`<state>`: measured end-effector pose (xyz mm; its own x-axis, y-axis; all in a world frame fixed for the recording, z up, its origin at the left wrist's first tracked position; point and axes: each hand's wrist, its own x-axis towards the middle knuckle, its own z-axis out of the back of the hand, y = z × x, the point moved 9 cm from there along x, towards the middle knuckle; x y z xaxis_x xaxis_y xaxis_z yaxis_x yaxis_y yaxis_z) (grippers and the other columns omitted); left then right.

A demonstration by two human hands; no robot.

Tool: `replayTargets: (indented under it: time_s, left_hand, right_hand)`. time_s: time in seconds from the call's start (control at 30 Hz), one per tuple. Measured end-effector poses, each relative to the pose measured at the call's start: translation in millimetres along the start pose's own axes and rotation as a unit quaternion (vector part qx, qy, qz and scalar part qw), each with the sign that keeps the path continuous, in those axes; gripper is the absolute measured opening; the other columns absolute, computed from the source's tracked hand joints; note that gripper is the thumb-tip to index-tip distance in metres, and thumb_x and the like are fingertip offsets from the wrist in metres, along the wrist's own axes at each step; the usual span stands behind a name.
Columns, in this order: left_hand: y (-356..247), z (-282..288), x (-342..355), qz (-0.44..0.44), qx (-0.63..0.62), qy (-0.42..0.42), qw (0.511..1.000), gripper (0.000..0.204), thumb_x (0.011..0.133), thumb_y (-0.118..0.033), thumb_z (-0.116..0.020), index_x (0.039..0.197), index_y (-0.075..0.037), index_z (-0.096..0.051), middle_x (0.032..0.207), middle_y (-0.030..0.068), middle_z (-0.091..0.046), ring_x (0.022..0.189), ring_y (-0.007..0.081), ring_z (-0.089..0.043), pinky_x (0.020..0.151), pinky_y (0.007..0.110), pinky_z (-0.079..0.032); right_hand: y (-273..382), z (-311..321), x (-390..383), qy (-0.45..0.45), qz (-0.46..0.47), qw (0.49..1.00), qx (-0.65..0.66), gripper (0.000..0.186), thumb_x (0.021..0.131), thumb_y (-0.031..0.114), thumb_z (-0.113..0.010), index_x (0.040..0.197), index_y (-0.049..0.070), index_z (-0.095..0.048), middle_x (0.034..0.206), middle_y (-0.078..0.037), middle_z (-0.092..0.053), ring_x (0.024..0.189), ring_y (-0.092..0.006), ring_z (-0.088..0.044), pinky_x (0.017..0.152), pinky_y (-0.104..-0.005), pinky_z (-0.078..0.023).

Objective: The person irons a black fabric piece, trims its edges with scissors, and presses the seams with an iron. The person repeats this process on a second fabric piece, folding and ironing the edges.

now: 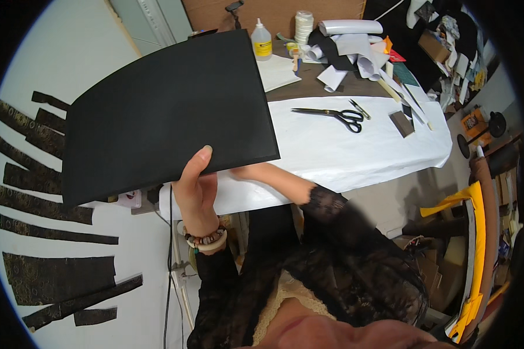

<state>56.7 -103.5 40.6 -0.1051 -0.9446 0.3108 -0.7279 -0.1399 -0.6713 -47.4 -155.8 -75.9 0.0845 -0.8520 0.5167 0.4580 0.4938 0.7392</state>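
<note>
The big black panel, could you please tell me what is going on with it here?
The person's left hand grips the black panel by its near edge, thumb on the face, holding it up. The right hand reaches behind it, mostly hidden, so its grip cannot be told. Scissors lie apart on the white table cover, to the right.

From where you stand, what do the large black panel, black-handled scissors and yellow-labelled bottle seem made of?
Large black panel: perhaps board, matte; dull, even surface. Black-handled scissors: probably metal, dark-finished; thin, tapering blades. Translucent yellow-labelled bottle: likely plastic; cloudy walls.
</note>
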Motion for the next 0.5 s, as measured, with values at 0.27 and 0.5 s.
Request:
replayTargets:
  time_s: [0.27, 0.5]
  left_hand:
    - [42.9, -27.5, -4.3, 0.065, -0.054, -0.051, 0.995, 0.037, 0.084, 0.003, -0.058, 0.121, 0.007, -0.054, 0.119, 0.0155, -0.060, 0.110, 0.0258, -0.060, 0.098, 0.045, -0.049]
    - [77.1, -65.2, -16.1, 0.101, -0.032, -0.073, 0.992, 0.025, 0.085, -0.001, -0.058, 0.109, 0.007, -0.059, 0.110, 0.0168, -0.063, 0.102, 0.0248, -0.063, 0.090, 0.043, -0.053]
  right_hand:
    - [18.8, 160.4, -102.4, -0.063, -0.210, 0.888, 0.403, 0.053, 0.105, 0.049, -0.027, 0.096, 0.005, -0.055, 0.066, 0.003, -0.040, 0.058, -0.0079, -0.033, 0.053, -0.0227, -0.032]
    - [55.3, 228.9, -95.6, -0.117, -0.211, 0.852, 0.465, 0.037, 0.097, 0.034, -0.056, 0.072, 0.007, -0.054, 0.060, 0.005, -0.040, 0.053, -0.0054, -0.035, 0.050, -0.0226, -0.031]
